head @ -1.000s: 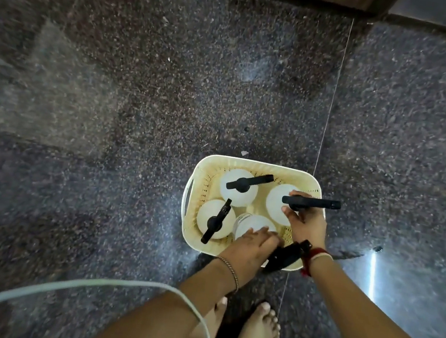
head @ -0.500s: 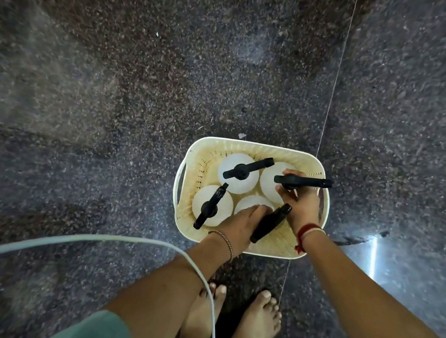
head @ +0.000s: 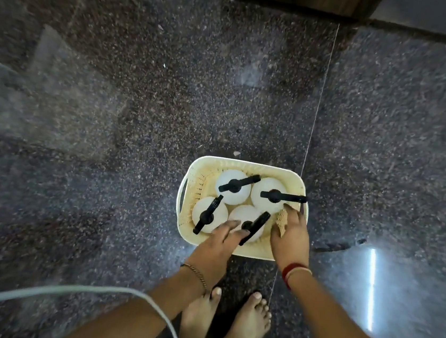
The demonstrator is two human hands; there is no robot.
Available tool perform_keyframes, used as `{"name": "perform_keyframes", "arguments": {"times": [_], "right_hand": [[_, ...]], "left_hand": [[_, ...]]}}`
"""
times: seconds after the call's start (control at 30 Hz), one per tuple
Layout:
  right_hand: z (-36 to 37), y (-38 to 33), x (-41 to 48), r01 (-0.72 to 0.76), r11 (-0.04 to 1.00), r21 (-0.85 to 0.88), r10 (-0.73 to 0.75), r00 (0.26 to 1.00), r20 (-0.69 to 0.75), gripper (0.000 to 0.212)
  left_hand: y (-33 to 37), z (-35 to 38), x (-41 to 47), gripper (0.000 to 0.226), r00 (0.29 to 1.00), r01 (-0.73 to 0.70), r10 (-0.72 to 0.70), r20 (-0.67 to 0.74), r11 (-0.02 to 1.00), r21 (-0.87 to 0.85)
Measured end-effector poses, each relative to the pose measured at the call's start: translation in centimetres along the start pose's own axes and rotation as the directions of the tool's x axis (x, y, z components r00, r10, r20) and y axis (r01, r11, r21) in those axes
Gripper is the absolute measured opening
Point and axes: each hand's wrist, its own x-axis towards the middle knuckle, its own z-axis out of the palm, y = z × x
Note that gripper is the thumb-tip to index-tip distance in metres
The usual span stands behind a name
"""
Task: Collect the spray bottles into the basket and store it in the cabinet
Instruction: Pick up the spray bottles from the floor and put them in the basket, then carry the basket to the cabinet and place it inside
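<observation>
Downward, both hands (head: 219, 240) (head: 290, 237) hover loose-fingered over the basket (head: 191, 193), each grip released.

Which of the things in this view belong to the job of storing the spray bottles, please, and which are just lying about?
Part of the job:
basket
four spray bottles, all standing in it
left hand, open
right hand, open

Just lying about:
white cable
small scrap on the floor beyond the basket
</observation>
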Motion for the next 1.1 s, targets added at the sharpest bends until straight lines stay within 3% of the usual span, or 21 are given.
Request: {"name": "perform_keyframes", "arguments": {"times": [0.07, 0.1, 0.2, 0.3, 0.37, 0.5, 0.6, 0.77, 0.9, 1.0, 1.1], "right_hand": [[-1.9, -1.2, -1.3, 0.073, 0.992, -0.106, -0.083, 0.993, -0.089, 0.057], [-2.7, -1.5, -1.7, 0.093, 0.977, -0.191, -0.116, 0.986, -0.116, 0.062], [-4.6, -1.3, -1.3, 0.107, 0.914, -0.392, -0.157, 0.983, -0.095, 0.082], [-5.2, -0.1, 0.2, 0.106, 0.867, -0.487, -0.150, 0.987, -0.051, 0.094], [-5.2, 0.7, 1.2, 0.037, 0.893, -0.449, -0.082, 0.993, -0.080, 0.099], [-4.5, 2.0, 1.9, -0.019, 0.905, -0.425, -0.017, 0.997, -0.080, 0.107], [-3.7, 2.8, 1.4, 0.035, 0.861, -0.507, -0.044, 0.999, -0.006, 0.109], [-2.1, 3.7, 1.6, -0.146, 0.946, -0.290, 0.143, 0.989, -0.032, 0.113], [-1.3, 4.0, 2.3, -0.267, 0.955, -0.132, 0.265, 0.964, -0.028, 0.109], [-1.3, 3.1, 2.1, -0.210, 0.978, 0.002, 0.207, 0.959, -0.192, 0.086], [-1.5, 1.4, 1.3, -0.054, 0.994, 0.093, 0.082, 0.936, -0.344, 0.068]], "left_hand": [[1.3, -2.7, -0.8, 0.053, 0.964, -0.144, 0.173, -0.200, 0.978, 0.148], [1.7, -3.8, -0.7, 0.047, 0.934, -0.141, 0.216, -0.284, 0.955, 0.262], [1.0, -6.8, 1.2, 0.055, 0.892, 0.062, 0.134, -0.432, 0.910, 0.409], [-1.6, -8.4, 3.7, 0.080, 0.910, 0.212, -0.022, -0.414, 0.883, 0.418], [-3.7, -8.7, 4.8, 0.091, 0.901, 0.331, -0.176, -0.397, 0.870, 0.366], [-6.9, -7.6, 5.0, 0.100, 0.729, 0.659, -0.575, -0.371, 0.738, 0.149], [-7.5, -5.7, 4.3, 0.101, 0.647, 0.754, -0.715, -0.265, 0.653, 0.078], [-7.8, -3.3, 4.0, 0.090, 0.642, 0.738, -0.761, -0.094, 0.647, -0.192], [-8.0, -3.1, 4.3, 0.082, 0.648, 0.665, -0.749, -0.141, 0.646, -0.376], [-7.5, -3.4, 4.3, 0.067, 0.675, 0.545, -0.642, -0.364, 0.766, -0.341], [-6.2, -4.6, 5.0, 0.054, 0.818, 0.319, -0.322, -0.476, 0.943, -0.089]]}}
